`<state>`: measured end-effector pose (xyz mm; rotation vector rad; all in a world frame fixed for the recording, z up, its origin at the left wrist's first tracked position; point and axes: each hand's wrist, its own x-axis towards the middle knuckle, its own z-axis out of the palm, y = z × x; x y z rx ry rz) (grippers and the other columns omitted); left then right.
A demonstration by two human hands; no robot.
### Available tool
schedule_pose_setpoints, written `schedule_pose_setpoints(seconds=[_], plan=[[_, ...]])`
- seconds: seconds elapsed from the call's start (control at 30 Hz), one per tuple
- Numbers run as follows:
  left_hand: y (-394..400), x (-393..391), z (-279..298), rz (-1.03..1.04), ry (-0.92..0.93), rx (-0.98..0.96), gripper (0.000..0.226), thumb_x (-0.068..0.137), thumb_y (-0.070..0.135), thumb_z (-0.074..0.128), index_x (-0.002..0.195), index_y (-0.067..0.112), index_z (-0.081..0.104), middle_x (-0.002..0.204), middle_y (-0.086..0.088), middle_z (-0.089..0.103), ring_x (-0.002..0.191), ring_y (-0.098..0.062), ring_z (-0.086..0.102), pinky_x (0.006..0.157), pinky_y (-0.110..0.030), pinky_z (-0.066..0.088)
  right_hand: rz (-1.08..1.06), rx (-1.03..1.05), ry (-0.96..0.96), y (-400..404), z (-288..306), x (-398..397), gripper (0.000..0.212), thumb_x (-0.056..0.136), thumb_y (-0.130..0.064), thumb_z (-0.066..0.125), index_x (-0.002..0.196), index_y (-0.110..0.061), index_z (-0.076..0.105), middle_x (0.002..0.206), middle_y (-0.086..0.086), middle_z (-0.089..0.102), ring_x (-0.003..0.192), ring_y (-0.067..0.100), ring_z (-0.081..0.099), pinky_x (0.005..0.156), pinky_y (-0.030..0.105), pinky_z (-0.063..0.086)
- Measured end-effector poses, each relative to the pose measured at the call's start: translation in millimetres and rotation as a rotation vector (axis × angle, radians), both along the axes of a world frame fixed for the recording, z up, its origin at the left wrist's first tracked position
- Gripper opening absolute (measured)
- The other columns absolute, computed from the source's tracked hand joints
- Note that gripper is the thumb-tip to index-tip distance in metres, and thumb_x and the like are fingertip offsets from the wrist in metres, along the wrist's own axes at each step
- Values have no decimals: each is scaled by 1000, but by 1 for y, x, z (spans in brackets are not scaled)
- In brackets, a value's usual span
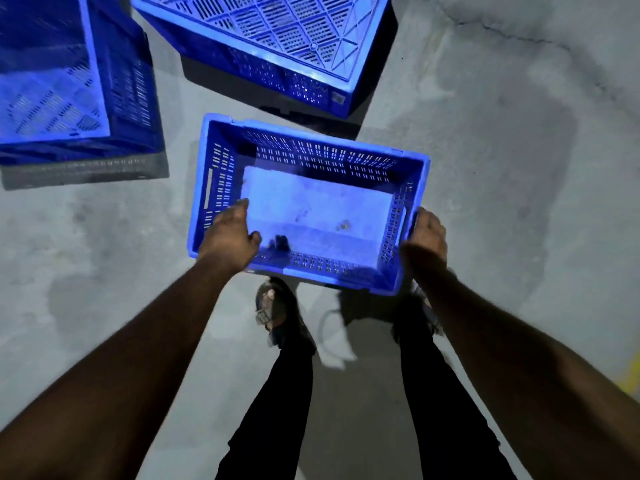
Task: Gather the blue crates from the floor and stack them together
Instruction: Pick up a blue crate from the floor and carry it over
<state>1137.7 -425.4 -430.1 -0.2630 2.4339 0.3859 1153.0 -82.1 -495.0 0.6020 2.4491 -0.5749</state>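
Observation:
An open blue crate [311, 147] with slotted walls is held upright in front of me, above the floor. My left hand [230, 233] grips its near left corner, fingers over the rim. My right hand [426, 237] clasps the right wall from outside. Small dark bits lie on the crate's pale bottom. Farther off, an upturned blue crate [277, 32] shows its ribbed base at top centre. Another blue crate [52, 81] lies at top left, apparently upside down too.
Grey concrete floor [519, 168] with stains and a crack at the upper right. My legs in dark trousers and sandalled feet [277, 313] stand just below the held crate. A yellow mark [633, 372] is at the right edge.

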Motion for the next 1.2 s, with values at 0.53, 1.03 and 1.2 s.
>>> schedule_pose_setpoints(seconds=[0.53,1.03,1.2], plan=[[-92,-66,-63,925,-86,646,29,102,35,37,97,18,60,62,8,71,49,-3,64,51,-17,54,-870,-607,16,5,-46,-5,52,61,-70,57,69,-19,62,63,8,57,55,22,51,61,36,46],[-137,-12,329,894,-358,969,83,72,81,37,101,9,66,90,-16,72,75,-28,71,55,-25,53,-848,-900,-103,27,368,57,89,81,-83,22,86,-5,65,70,15,71,53,23,66,47,23,51],[-94,1,408,825,-297,875,83,82,81,25,92,8,63,59,-8,64,39,-16,51,38,-18,34,-912,-910,12,55,452,89,81,69,-90,37,57,-13,58,42,3,36,30,14,25,38,16,20]])
